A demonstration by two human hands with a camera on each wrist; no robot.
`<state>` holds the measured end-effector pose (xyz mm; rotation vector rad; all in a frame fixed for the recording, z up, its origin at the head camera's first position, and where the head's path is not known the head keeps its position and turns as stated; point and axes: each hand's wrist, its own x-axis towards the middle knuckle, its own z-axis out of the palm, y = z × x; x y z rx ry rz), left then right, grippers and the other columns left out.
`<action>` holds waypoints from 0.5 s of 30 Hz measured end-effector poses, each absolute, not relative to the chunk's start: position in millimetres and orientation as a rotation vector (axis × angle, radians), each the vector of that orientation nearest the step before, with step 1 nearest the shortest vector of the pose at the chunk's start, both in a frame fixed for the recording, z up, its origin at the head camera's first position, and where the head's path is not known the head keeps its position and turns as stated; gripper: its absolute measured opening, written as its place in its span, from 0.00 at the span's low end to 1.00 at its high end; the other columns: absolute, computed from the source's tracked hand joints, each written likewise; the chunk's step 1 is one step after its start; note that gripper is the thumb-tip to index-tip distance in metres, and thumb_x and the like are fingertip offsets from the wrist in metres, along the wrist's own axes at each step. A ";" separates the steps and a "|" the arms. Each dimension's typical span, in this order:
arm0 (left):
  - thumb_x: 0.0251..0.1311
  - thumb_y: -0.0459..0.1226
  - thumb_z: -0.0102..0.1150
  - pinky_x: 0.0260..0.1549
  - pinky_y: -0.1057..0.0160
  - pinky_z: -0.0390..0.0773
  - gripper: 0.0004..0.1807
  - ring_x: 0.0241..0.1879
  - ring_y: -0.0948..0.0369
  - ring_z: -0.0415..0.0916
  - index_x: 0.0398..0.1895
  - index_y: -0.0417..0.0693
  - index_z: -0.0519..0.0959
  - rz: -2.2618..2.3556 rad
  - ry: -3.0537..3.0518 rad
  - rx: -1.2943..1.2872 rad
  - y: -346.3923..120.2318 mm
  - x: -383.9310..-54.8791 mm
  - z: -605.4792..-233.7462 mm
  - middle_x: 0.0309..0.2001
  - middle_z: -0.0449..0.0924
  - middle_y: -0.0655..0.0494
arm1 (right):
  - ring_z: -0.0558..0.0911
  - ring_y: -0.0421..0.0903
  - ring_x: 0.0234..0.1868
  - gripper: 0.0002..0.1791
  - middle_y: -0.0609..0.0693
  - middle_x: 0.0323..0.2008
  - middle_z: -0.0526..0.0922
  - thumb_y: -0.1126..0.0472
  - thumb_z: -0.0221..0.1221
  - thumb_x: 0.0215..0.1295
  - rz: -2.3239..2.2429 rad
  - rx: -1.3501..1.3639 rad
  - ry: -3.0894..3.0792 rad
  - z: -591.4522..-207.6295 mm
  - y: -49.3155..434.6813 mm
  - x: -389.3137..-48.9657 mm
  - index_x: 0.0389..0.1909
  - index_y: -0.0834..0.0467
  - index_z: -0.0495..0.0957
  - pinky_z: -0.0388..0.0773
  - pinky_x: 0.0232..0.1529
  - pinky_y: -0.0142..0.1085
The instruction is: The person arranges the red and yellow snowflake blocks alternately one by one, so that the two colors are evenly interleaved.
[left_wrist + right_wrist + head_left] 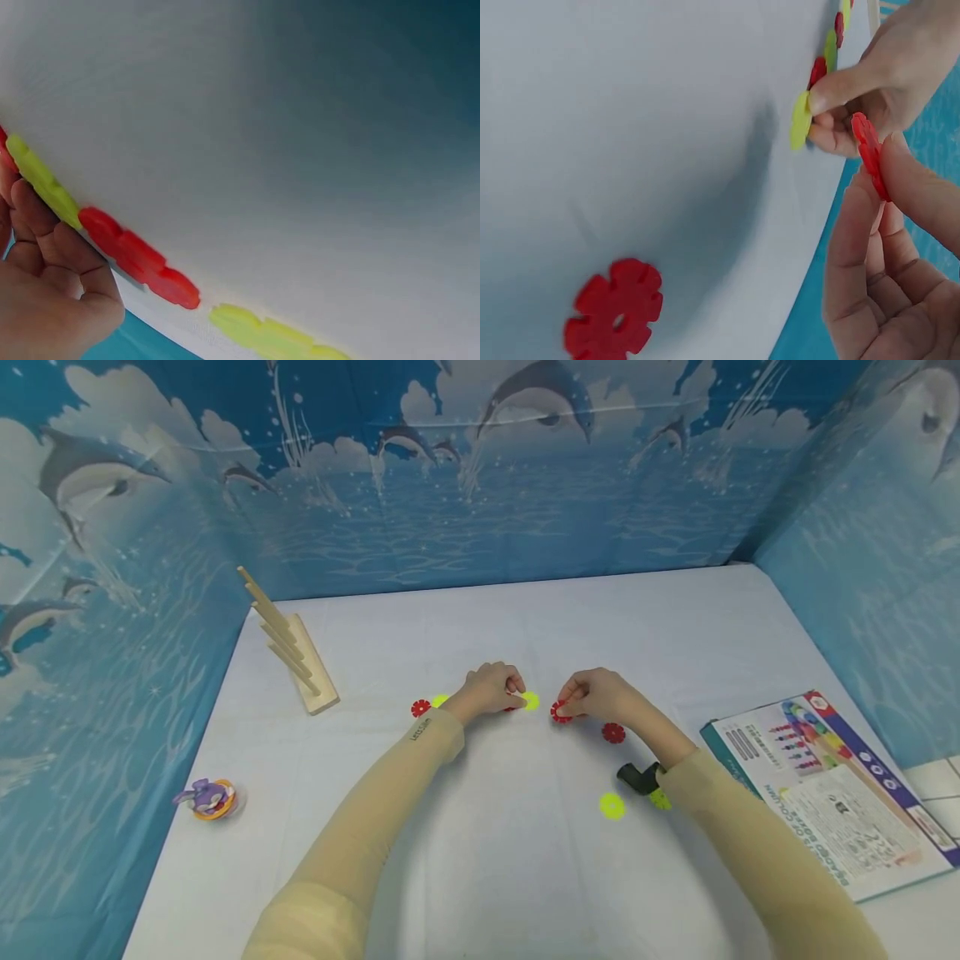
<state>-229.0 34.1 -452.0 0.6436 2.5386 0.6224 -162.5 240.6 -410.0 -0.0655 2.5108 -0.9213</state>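
My right hand [600, 695] pinches a red notched, flower-shaped disc [868, 154] between thumb and fingers, raised above the white table. Opposite it, my left hand [491, 687] has its thumb and a curled finger at the edge of a yellow flower-shaped disc [800, 124] on the table. That disc ends a row of alternating red and yellow ones, including a red disc [139, 255] and a yellow disc [277, 334]; the hand hides part of this row in the head view. Another red disc [613, 732] lies flat below my right wrist.
Nearer me lie a yellow disc [612, 806], a partly covered yellow disc [661, 799] and a dark cylindrical object [637, 777]. A wooden peg stand [311, 668] stands back left, a purple toy with an orange ring [210, 798] front left. At right lies a printed box [832, 785].
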 end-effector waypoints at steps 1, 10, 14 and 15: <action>0.61 0.44 0.67 0.51 0.55 0.63 0.11 0.42 0.61 0.70 0.42 0.52 0.81 0.617 2.540 0.646 34.2 -229.1 -452.3 0.39 0.78 0.59 | 0.78 0.44 0.34 0.14 0.51 0.34 0.84 0.56 0.67 0.60 -0.923 -0.055 2.515 -410.3 240.2 -167.1 0.42 0.60 0.80 0.73 0.39 0.35; 0.61 0.44 0.67 0.53 0.54 0.64 0.10 0.44 0.60 0.70 0.42 0.52 0.81 0.618 2.525 0.633 34.6 -229.7 -451.3 0.39 0.78 0.59 | 0.77 0.45 0.36 0.16 0.51 0.34 0.82 0.54 0.67 0.62 -0.931 0.061 2.513 -423.2 237.4 -193.2 0.44 0.60 0.79 0.72 0.41 0.36; 0.61 0.45 0.67 0.53 0.54 0.64 0.10 0.44 0.60 0.70 0.42 0.53 0.81 0.609 2.530 0.632 34.6 -229.3 -451.7 0.39 0.77 0.59 | 0.78 0.44 0.34 0.16 0.51 0.33 0.83 0.55 0.67 0.62 -0.937 0.097 2.501 -428.6 235.8 -198.4 0.44 0.61 0.80 0.73 0.40 0.35; 0.61 0.45 0.67 0.53 0.54 0.64 0.10 0.44 0.60 0.70 0.42 0.53 0.81 0.609 2.530 0.633 34.5 -229.1 -451.8 0.39 0.77 0.59 | 0.78 0.44 0.34 0.15 0.51 0.33 0.83 0.55 0.66 0.62 -0.934 0.106 2.498 -429.6 235.4 -199.4 0.44 0.61 0.80 0.73 0.40 0.35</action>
